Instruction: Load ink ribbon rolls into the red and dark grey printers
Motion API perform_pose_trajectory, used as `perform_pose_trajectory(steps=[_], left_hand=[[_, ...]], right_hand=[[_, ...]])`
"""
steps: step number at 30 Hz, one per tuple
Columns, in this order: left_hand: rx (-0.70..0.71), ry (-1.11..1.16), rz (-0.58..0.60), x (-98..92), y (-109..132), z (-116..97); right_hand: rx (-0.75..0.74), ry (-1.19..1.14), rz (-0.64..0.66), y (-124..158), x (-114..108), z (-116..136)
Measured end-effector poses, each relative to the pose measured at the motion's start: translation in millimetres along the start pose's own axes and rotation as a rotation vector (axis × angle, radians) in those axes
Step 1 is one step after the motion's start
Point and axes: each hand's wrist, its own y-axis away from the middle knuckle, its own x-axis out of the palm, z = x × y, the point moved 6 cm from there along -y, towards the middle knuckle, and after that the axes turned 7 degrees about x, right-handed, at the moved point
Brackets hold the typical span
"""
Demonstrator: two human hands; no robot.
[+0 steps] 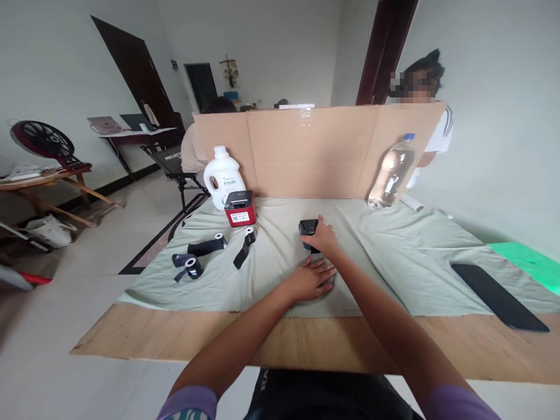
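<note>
My right hand [324, 238] is closed around a small black boxy device [307, 226], thumb at its left and fingers over its far right side. What kind of device it is I cannot make out, as the hand covers much of it. Just nearer to me, my left hand [310, 280] lies palm down on the pale green cloth [266, 291], fingers stretched out to the right. Its fingertips are close to the device's near edge; whether they touch is unclear. To the left of both hands, a roll with a loose black strip [249, 236] rests on the cloth.
Farther left lie two more black-strip rolls [220, 240] [193, 268]. A red and black box [240, 209] stands before a white jug [224, 175]. A cardboard screen [310, 154] backs the table, with a clear bottle [391, 172] at right. A black slab [499, 296] lies near right. People sit beyond.
</note>
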Motion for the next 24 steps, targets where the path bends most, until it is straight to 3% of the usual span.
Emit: perform_pose_trajectory(steps=[8, 12, 14, 17, 20, 21, 24], left_hand=[[0.141, -0.019, -0.101, -8.9, -2, -6], [0.16, 0.014, -0.105, -19.0, 3, -10], [0.08, 0.052, -0.167, -29.2, 8, -4], [-0.222, 0.219, -0.445, -53.7, 17, 33], [-0.634, 0.527, -0.686, -67.9, 26, 95], [-0.761, 0.63, -0.684, -67.5, 27, 115], [-0.878, 0.759, -0.57, -69.0, 15, 155]], right_hand=[[0.048, -0.076, -0.12, 19, 20, -2], [0.021, -0.135, -0.075, 13, 15, -10], [-0.013, -0.212, -0.012, 2, 9, -23], [-0.055, -0.363, 0.052, -16, 2, -48], [-0.067, -0.455, 0.019, -27, 3, -72], [-0.082, -0.46, -0.011, -28, 4, -77], [-0.159, -0.431, -0.071, -23, 10, -80]])
